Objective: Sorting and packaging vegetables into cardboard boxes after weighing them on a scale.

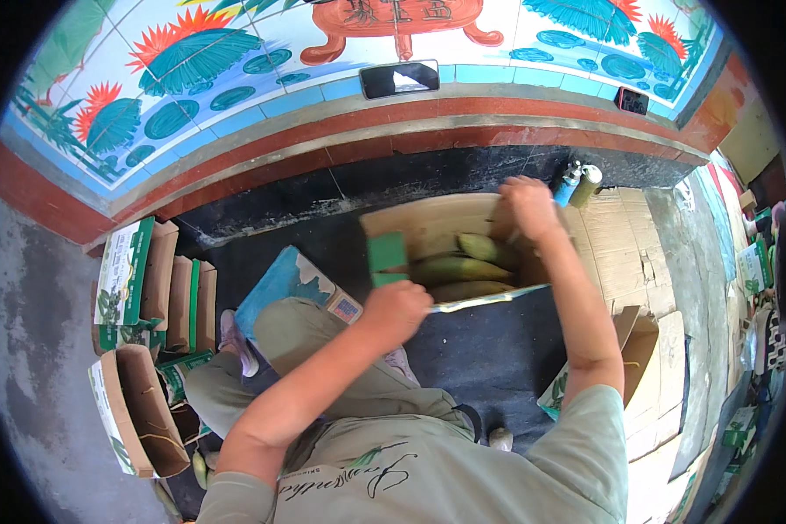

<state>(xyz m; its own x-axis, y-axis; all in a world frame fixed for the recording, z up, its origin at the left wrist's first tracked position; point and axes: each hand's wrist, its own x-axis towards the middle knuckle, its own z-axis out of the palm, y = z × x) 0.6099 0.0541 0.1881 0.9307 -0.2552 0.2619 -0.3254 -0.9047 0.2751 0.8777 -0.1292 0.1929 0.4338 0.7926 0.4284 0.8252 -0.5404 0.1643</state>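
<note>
An open cardboard box [437,213] stands in front of me, brown inside, with a green flap on its left. Several ears of corn [463,268], still in their green husks, lie in it. At the near left corner, my left hand [397,311] is closed on the box's edge. My right hand [530,207] grips the far right corner of the same box with bent fingers. The box's outer sides are mostly hidden from above.
Empty cartons [140,410] stand at my left, and another carton [630,349] is at my right. Flattened cardboard [624,244] covers the floor there. Two bottles [578,185] stand by the low wall. A phone [400,79] leans on the tiled ledge.
</note>
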